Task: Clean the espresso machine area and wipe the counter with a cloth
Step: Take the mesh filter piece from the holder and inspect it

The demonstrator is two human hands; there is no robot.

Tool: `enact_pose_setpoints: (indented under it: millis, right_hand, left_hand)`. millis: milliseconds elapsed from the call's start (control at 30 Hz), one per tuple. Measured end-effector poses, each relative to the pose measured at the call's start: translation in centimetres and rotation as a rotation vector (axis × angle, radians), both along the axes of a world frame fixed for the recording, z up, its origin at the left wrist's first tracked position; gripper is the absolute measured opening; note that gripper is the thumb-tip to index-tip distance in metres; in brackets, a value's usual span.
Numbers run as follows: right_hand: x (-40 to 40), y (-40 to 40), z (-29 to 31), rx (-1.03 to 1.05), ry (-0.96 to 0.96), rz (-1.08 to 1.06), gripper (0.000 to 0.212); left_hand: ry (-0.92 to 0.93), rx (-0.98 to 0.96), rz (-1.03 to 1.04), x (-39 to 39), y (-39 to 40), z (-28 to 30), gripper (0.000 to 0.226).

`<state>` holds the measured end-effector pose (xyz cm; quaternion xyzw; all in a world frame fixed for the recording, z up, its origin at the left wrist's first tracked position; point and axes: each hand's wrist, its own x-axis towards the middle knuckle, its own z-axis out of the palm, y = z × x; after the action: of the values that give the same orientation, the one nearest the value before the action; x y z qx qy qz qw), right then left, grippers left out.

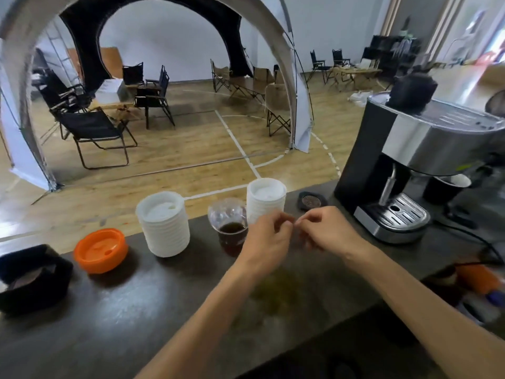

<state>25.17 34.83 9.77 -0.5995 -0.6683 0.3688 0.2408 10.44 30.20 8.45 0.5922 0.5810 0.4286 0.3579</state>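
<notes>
The steel and black espresso machine [426,138] stands at the right end of the dark counter [131,310], its drip tray [393,214] facing me. My left hand [266,239] and my right hand [325,231] hover together over the counter's middle, just left of the machine. Both have curled fingers, and their fingertips nearly meet. I see nothing held in either one. No cloth is in view. A yellowish smear [273,294] marks the counter below my hands.
A clear cup of dark coffee [231,231] stands just behind my left hand, between two stacks of white lids [164,222] [265,201]. Further left lie an orange lid [101,250] and a black box [32,277]. A dark round puck [311,201] and a power cable [478,239] flank the machine.
</notes>
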Motion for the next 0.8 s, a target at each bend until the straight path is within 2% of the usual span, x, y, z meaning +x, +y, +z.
enact_pose_setpoints:
  millis: [167,300,433,567,667,800]
  right_hand:
    - [4.6,6.6,-3.3,-0.005,-0.188,-0.116,0.02]
    - [5.6,10.9,-5.1,0.045,-0.248,-0.203,0.019]
    - [4.6,14.3,-6.4,0.102,-0.222,-0.196,0.035]
    - [3.2,16.6,-7.1,0.08,-0.297,-0.019,0.049]
    - [2.7,17.5,-7.6,0.042,-0.365,0.021,0.048]
    - [3.0,17.3,-8.6,0.137,-0.398,-0.015,0.045]
  left_hand:
    - [0.145,-0.209,-0.004,5.9,6.5,-3.1,0.031]
    - [0.163,-0.302,0.053,7.8,10.2,-4.7,0.04]
    - [0.103,-0.336,0.147,8.5,11.7,-5.5,0.038]
    - [0.077,-0.311,0.13,8.6,11.8,-6.2,0.028]
    - [0.03,-0.324,0.153,8.5,12.0,-6.2,0.032]
    - [-0.069,-0.356,0.195,8.3,12.1,-6.2,0.025]
